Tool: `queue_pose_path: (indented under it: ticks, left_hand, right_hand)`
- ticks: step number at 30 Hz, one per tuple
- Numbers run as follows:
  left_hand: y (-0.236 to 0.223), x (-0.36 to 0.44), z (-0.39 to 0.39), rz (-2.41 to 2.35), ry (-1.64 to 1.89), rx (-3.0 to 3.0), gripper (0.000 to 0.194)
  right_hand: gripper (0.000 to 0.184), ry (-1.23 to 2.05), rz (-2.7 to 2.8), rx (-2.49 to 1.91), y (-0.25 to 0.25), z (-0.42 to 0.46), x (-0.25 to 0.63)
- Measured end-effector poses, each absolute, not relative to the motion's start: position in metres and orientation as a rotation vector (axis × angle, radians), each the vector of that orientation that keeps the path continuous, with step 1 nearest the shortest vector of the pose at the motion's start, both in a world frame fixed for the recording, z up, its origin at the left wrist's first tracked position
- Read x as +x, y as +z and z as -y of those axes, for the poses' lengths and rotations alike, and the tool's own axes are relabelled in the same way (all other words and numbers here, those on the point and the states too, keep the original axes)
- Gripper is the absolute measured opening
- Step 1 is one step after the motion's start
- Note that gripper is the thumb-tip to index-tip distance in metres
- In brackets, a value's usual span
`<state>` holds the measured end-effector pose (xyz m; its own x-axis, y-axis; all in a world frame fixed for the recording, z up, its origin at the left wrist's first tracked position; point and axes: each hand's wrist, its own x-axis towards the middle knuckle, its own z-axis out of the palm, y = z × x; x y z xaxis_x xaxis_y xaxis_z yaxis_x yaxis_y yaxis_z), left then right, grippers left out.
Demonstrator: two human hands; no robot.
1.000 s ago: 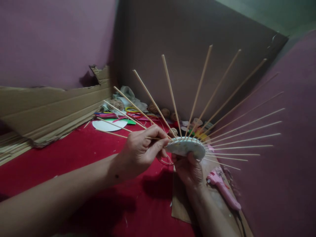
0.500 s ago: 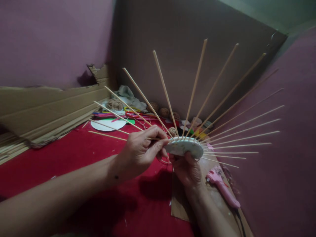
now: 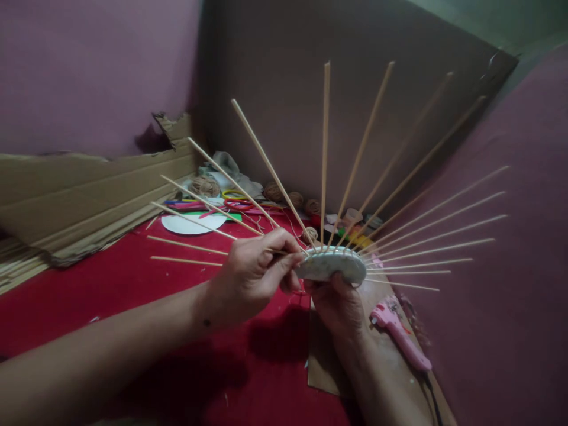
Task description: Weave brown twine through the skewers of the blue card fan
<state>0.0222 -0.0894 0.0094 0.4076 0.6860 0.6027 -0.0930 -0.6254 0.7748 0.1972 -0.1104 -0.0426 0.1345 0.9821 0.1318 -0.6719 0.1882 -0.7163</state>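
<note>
A round, pale disc [image 3: 331,266] with a faint pattern is held out in front of me, tilted so that its underside shows. Thin wooden sticks [image 3: 355,160] fan out from its rim in a wide ring. My right hand [image 3: 339,302] grips the disc from below, thumb against the underside. At the disc's left edge, the fingers of my left hand [image 3: 264,266] are pinched around a wooden stick close to the rim. Several more sticks pass behind this hand and stick out to its left. The fingertips partly hide what lies between them.
A pink glue gun [image 3: 399,334] lies on a board at the right, its cord trailing down. On the red cloth [image 3: 177,367], a white oval piece [image 3: 193,223], scissors [image 3: 237,201] and twine balls [image 3: 205,186] lie toward the back. Cardboard [image 3: 97,195] leans at the left wall.
The disc has turned, so its upper sticks have swung left and the right-hand ones have risen. Both hands stay in nearly the same place with their grips kept.
</note>
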Motion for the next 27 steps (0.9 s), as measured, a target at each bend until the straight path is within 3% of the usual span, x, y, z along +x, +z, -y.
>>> queue_pose_path:
  ticks: [5, 11, 27]
  left_hand:
    - [0.0064, 0.0209, 0.0867, -0.464, 1.321, 1.941, 0.008]
    - [0.0087, 0.0169, 0.0865, -0.445, 1.444, 1.913, 0.006]
    - [0.0064, 0.02, 0.0876, -0.431, 1.381, 1.956, 0.006]
  right_hand:
    - [0.034, 1.279, 0.629, -0.576, -0.0445, 0.1082, 0.1961]
    - [0.025, 1.286, 0.727, -0.558, -0.0494, 0.106, 0.1967]
    - [0.019, 1.31, 0.798, -0.537, -0.051, 0.1076, 0.1964]
